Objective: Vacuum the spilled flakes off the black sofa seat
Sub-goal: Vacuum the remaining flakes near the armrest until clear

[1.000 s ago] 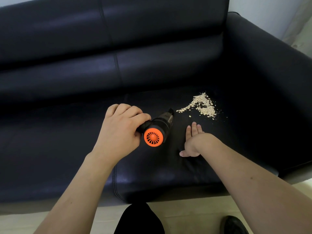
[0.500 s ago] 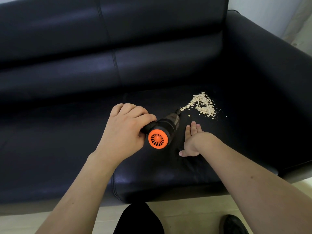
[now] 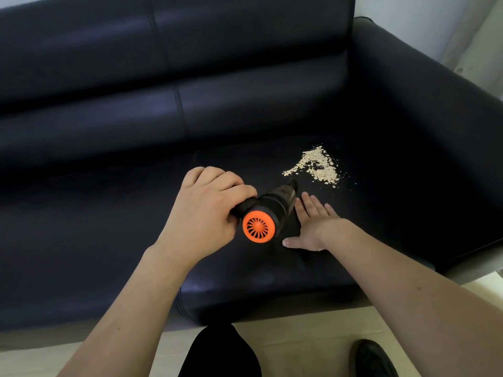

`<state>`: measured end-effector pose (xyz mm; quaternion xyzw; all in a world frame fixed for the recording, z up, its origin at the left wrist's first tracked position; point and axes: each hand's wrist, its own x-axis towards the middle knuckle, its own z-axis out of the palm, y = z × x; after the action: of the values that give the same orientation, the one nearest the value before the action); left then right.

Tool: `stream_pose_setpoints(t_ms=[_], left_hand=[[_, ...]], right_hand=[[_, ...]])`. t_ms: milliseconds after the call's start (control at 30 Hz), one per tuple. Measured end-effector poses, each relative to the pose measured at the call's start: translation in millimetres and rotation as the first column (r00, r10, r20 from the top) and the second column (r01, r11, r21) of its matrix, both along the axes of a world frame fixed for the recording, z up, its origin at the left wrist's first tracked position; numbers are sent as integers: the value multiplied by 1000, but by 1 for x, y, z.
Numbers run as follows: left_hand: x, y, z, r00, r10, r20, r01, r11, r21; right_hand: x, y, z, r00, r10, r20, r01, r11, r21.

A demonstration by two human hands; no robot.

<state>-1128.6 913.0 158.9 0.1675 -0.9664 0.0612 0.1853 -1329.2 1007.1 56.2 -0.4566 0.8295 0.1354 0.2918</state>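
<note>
Handheld vacuum aimed at the flake spill on the sofa seat.

I see my left hand [image 3: 206,210] wrapped around the handle of a small black handheld vacuum [image 3: 269,213], whose orange vented rear cap faces the camera and whose nozzle tip points up and right toward the pale flakes [image 3: 317,167]; the tip sits near the lower left edge of the pile, and I cannot tell whether it touches any. My right hand [image 3: 313,227] lies flat on the black sofa seat [image 3: 109,240], fingers straight and spread, holding nothing, just beside the vacuum body and below the flakes. The flakes form a loose heap toward the right armrest [image 3: 435,104]. A dark shoe [image 3: 373,360] shows on the floor below.
</note>
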Motion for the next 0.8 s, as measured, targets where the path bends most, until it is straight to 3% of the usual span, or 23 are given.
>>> stream_pose_setpoints(t_ms=[100, 200, 367, 467, 800], left_hand=[[-3, 5, 0, 1000, -12, -1, 12, 1000, 3], [-5, 9, 0, 1000, -24, 2, 24, 1000, 1], [-13, 17, 1, 999, -53, -11, 53, 999, 3], [-21, 24, 1, 996, -87, -8, 87, 996, 14], [-40, 36, 0, 991, -136, 15, 135, 991, 17]], right_hand=[[-4, 9, 1, 1000, -22, 6, 23, 999, -33], [-9, 19, 4, 994, -92, -67, 94, 995, 34], [-41, 42, 9, 902, -353, -248, 391, 912, 121], [-65, 51, 2, 865, -456, -210, 490, 857, 155], [-76, 46, -21, 845, -507, -170, 534, 812, 234]])
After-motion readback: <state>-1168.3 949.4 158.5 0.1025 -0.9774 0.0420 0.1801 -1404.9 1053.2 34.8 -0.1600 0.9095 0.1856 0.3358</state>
